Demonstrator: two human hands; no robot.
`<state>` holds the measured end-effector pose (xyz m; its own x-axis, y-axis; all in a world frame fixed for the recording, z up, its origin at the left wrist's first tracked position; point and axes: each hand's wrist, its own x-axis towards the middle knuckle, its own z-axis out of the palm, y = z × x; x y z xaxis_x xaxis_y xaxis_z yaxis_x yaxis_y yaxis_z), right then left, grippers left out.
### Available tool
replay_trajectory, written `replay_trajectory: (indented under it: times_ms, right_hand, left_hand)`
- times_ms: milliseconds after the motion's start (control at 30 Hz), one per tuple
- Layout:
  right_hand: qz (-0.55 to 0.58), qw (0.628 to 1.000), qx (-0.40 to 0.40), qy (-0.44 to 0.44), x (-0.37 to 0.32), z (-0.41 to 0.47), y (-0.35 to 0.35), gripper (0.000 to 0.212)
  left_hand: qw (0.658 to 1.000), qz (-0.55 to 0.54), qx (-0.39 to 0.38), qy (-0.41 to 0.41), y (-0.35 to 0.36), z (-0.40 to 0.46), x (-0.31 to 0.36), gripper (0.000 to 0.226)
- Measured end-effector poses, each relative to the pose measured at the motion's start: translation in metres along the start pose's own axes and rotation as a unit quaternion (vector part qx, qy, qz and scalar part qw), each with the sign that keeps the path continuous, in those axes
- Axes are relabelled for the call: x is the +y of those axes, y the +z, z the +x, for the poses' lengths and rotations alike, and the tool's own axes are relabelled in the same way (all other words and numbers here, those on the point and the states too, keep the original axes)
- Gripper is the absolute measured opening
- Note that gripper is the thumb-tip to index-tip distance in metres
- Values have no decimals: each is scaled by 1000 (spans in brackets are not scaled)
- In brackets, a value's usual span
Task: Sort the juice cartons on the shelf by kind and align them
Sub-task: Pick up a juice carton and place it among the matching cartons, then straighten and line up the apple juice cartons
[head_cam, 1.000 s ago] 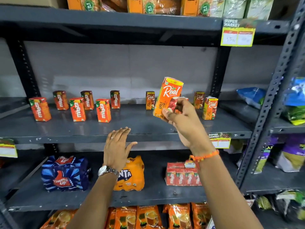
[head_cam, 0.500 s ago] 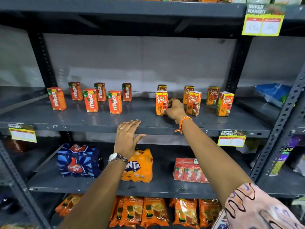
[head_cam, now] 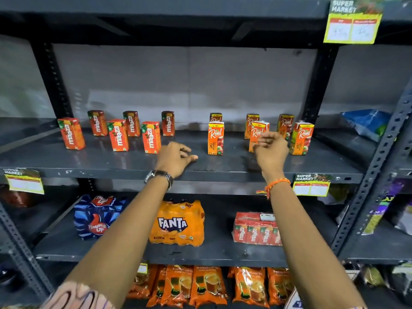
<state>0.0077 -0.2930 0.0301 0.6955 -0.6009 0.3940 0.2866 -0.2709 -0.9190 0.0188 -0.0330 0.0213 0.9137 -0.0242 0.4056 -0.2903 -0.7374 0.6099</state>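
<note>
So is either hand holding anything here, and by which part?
Left hand holds nothing; it rests on the shelf. Right hand is at a Real carton; a grip cannot be told.

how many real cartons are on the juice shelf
6: three in front, Real carton, Real carton partly behind the right hand, Real carton; three behind.

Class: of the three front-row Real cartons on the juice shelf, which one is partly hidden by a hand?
The middle front Real carton: the right hand covers its lower part. The front Real cartons to its left and right show whole.
</note>
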Motion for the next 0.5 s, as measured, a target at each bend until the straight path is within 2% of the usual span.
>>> replay_trajectory:
  times_ms: [100,167,233,300,367,500]
  right_hand:
    - [-69,995,70,11,6,21,-19,61]
    - [-138,989,20,41,13,30,-17,87]
    - [-189,977,-59,73,19,34,-14,95]
    - [-218,966,-114,77,21,41,-12,77]
    - [-247,960,-128,39,21,52,-12,57]
    - [-230,956,-180,-1,25,66,-15,42]
  left_hand:
    - [995,-39,-87,-15,10,41,25,64]
    - [989,-81,-123,-25,24,50,29,76]
    - [983,-112,-141,-31,40,55,24,78]
    - [981,-121,-148,-31,51,59,20,62]
    - [982,-121,-145,-22,56,66,22,42]
    - [990,-85,-112,-30,61,77,19,26]
